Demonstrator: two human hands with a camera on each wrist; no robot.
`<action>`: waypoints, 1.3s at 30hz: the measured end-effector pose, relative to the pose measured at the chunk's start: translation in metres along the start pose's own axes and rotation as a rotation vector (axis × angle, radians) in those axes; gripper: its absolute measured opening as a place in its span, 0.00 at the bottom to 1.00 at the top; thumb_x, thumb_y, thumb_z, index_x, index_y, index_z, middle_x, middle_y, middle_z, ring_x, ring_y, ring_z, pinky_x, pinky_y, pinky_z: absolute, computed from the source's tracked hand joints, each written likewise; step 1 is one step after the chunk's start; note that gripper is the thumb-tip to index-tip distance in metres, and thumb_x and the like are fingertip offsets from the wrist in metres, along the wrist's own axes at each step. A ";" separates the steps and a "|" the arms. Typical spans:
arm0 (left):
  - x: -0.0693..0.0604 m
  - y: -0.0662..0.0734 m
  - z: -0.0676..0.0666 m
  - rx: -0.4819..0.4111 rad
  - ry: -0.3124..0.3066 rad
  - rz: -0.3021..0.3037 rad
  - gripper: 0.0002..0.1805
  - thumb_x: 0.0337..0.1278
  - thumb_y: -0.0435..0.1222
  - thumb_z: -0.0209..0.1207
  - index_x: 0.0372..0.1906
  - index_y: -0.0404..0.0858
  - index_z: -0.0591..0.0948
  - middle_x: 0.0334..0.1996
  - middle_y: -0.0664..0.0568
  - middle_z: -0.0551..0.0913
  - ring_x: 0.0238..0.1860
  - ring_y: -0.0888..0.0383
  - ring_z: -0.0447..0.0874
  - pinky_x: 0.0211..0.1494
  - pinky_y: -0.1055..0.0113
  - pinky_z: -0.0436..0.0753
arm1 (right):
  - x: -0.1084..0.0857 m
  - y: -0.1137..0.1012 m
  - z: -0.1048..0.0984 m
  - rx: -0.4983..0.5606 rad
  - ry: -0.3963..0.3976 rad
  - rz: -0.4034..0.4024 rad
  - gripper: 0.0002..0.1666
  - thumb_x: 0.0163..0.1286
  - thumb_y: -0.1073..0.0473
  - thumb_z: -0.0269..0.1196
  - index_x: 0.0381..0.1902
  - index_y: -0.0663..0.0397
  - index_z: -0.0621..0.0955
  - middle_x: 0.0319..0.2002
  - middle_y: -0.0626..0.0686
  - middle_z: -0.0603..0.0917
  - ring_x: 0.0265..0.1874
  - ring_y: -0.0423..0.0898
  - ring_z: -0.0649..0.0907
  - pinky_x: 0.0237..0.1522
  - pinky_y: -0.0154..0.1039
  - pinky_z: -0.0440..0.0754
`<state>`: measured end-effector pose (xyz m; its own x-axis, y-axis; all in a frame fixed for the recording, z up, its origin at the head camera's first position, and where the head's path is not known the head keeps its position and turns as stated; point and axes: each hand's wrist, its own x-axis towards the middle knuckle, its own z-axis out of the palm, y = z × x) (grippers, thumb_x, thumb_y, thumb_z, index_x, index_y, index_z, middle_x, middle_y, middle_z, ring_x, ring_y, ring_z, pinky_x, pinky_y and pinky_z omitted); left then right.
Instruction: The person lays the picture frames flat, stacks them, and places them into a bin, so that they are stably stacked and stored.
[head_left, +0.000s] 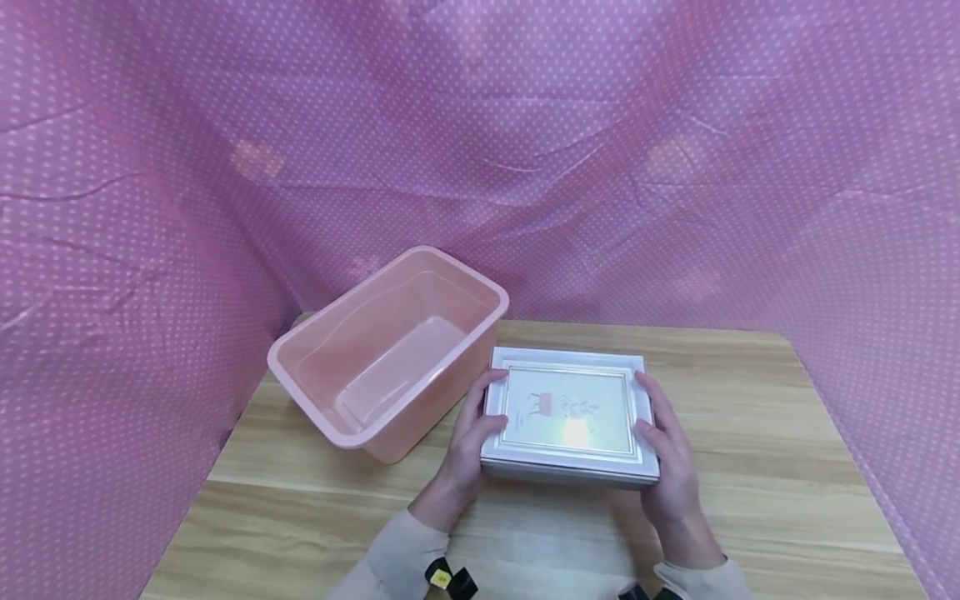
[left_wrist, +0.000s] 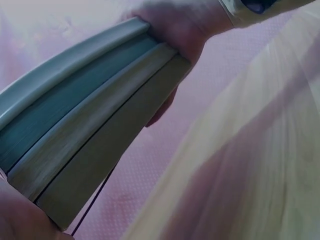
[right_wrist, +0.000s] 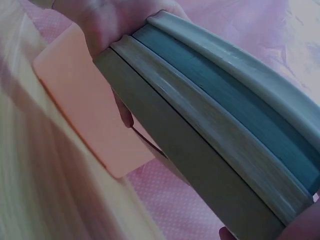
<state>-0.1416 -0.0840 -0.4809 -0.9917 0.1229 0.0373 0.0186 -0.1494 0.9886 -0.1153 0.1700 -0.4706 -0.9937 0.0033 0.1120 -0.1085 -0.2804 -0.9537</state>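
Note:
A white picture frame (head_left: 566, 460) with silvery inner lines and a small pink drawing lies face up, held level over the table. Stacked under it is what looks like a second, brownish frame (left_wrist: 90, 127), its side visible in both wrist views. My left hand (head_left: 468, 437) grips the stack's left edge, and my right hand (head_left: 670, 458) grips the right edge. Both thumbs lie on the white front. In the left wrist view the right hand (left_wrist: 175, 27) is at the far end; the right wrist view has the left hand (right_wrist: 117, 25) there. Fingers underneath are partly hidden.
Left of the stack, a pink plastic bin (head_left: 401, 425) stands at an angle on the wooden table (head_left: 765, 467); its inside holds nothing visible. A pink polka-dot cloth (head_left: 525, 167) hangs around the back and sides of the table.

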 end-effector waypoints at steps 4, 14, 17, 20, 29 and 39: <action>-0.003 0.012 0.002 -0.003 0.000 -0.004 0.35 0.60 0.34 0.53 0.76 0.47 0.70 0.87 0.49 0.52 0.83 0.46 0.54 0.84 0.51 0.54 | 0.000 -0.010 0.002 0.015 -0.003 -0.005 0.34 0.84 0.61 0.38 0.86 0.48 0.61 0.81 0.50 0.58 0.67 0.46 0.69 0.63 0.31 0.74; -0.006 0.034 0.005 -0.019 -0.016 0.020 0.33 0.62 0.32 0.54 0.75 0.43 0.70 0.76 0.40 0.65 0.69 0.48 0.67 0.71 0.60 0.70 | 0.000 -0.026 0.006 0.056 -0.037 -0.028 0.28 0.83 0.66 0.41 0.75 0.43 0.70 0.71 0.56 0.67 0.47 0.41 0.84 0.44 0.32 0.86; -0.008 0.040 0.006 -0.007 -0.020 0.027 0.34 0.63 0.32 0.54 0.77 0.45 0.70 0.74 0.39 0.67 0.67 0.50 0.68 0.69 0.61 0.72 | 0.000 -0.031 0.007 0.045 -0.042 -0.028 0.29 0.82 0.68 0.41 0.74 0.44 0.71 0.70 0.56 0.68 0.47 0.42 0.84 0.43 0.33 0.86; -0.009 0.047 0.006 0.001 -0.025 0.038 0.36 0.64 0.33 0.54 0.78 0.47 0.71 0.73 0.39 0.68 0.66 0.50 0.69 0.69 0.60 0.73 | 0.001 -0.038 0.008 0.014 -0.048 -0.028 0.30 0.82 0.67 0.41 0.76 0.48 0.70 0.70 0.57 0.67 0.50 0.44 0.83 0.46 0.33 0.85; -0.006 0.066 0.006 0.000 -0.045 0.056 0.40 0.61 0.34 0.55 0.81 0.49 0.68 0.84 0.47 0.59 0.80 0.47 0.57 0.84 0.50 0.54 | 0.007 -0.059 0.015 -0.019 -0.097 -0.053 0.32 0.81 0.67 0.42 0.79 0.52 0.69 0.75 0.56 0.62 0.62 0.51 0.72 0.55 0.33 0.80; 0.000 0.086 0.008 -0.015 0.014 0.061 0.37 0.58 0.33 0.56 0.77 0.46 0.74 0.81 0.48 0.64 0.76 0.49 0.61 0.81 0.54 0.56 | 0.013 -0.075 0.023 -0.028 -0.131 0.000 0.33 0.81 0.67 0.40 0.81 0.50 0.67 0.83 0.52 0.51 0.74 0.52 0.61 0.64 0.34 0.72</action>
<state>-0.1387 -0.0890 -0.3952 -0.9906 0.0991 0.0947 0.0768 -0.1710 0.9823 -0.1193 0.1689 -0.3909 -0.9817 -0.1224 0.1457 -0.1110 -0.2535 -0.9610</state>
